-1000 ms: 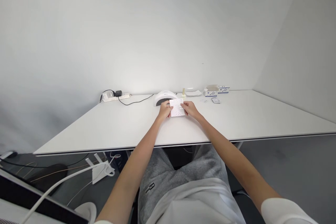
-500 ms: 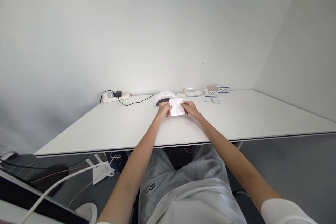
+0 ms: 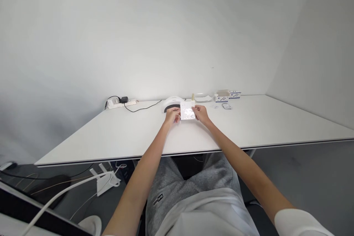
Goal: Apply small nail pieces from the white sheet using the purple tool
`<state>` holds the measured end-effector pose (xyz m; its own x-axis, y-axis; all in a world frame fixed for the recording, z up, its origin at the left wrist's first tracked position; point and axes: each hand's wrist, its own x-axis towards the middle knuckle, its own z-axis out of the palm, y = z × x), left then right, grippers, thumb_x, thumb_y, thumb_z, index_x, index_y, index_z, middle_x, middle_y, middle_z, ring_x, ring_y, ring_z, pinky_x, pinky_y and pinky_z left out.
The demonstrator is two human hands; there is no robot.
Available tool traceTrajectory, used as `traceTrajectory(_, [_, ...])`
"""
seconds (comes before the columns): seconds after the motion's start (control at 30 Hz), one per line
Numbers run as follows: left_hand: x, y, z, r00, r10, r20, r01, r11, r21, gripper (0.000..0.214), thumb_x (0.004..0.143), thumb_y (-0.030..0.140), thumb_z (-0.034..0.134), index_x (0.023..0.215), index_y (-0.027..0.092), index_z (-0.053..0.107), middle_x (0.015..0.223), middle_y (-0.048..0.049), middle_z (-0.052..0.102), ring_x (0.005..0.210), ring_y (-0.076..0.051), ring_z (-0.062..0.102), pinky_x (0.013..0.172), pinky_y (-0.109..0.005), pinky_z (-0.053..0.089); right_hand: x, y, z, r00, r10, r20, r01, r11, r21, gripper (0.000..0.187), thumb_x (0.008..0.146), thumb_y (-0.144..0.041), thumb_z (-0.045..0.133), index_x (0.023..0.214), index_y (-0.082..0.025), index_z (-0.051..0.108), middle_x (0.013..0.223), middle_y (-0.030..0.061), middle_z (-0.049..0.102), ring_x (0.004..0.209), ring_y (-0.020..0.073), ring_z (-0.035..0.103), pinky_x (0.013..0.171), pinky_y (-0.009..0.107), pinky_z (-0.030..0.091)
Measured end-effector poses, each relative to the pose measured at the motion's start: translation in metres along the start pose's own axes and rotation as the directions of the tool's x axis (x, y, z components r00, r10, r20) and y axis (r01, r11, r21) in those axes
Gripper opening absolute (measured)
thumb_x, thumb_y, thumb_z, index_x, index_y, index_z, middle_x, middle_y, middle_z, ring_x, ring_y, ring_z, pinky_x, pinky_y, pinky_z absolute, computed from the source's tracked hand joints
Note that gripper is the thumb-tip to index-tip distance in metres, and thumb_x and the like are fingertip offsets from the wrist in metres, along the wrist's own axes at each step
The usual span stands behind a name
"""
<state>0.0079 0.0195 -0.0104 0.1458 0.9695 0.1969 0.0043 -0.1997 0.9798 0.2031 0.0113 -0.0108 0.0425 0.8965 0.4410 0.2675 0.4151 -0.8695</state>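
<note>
A small white card [image 3: 187, 111] dotted with tiny shiny bits is held upright between both hands, just above the white table [image 3: 124, 136]. My left hand [image 3: 172, 115] pinches its left edge with the fingers closed. My right hand [image 3: 201, 113] pinches its right edge. Right behind the card stands a white domed lamp [image 3: 173, 103] with a dark opening.
A power strip [image 3: 121, 101] with a black plug and cable lies at the back left. A small yellowish bottle [image 3: 193, 97], a white dish [image 3: 204, 98] and small boxes [image 3: 227, 96] stand at the back right. Cables and a white device [image 3: 106, 179] lie on the floor.
The card has been tilted up more upright and lifted slightly toward the lamp; it now catches the light. Both hands moved a little forward with it.
</note>
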Motion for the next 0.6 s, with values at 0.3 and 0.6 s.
traceTrajectory(0.3, [0.002, -0.022, 0.004, 0.961, 0.267, 0.075, -0.251, 0.719, 0.648, 0.014, 0.080, 0.026, 0.059, 0.090, 0.019, 0.066, 0.094, -0.0061, 0.058, 0.088, -0.019, 0.055, 0.081, -0.032, 0.045, 0.006, -0.001, -0.014, 0.954, 0.076, -0.290, -0.055, 0.995, 0.082, 0.024, 0.081, -0.030, 0.053, 0.060, -0.021, 0.042, 0.047, -0.0053, 0.036, 0.041, 0.0094, 0.032, 0.040, 0.024, 0.028])
traceTrajectory(0.6, [0.001, -0.023, 0.004, 0.968, 0.186, 0.169, -0.248, 0.600, 0.761, 0.017, 0.079, 0.019, 0.062, 0.095, 0.017, 0.068, 0.094, -0.0076, 0.058, 0.099, -0.024, 0.052, 0.089, -0.033, 0.042, 0.002, 0.002, -0.011, 0.984, 0.048, -0.172, -0.070, 0.990, -0.126, 0.026, 0.080, -0.031, 0.051, 0.057, -0.022, 0.041, 0.046, -0.0034, 0.039, 0.046, 0.0132, 0.040, 0.048, 0.026, 0.034])
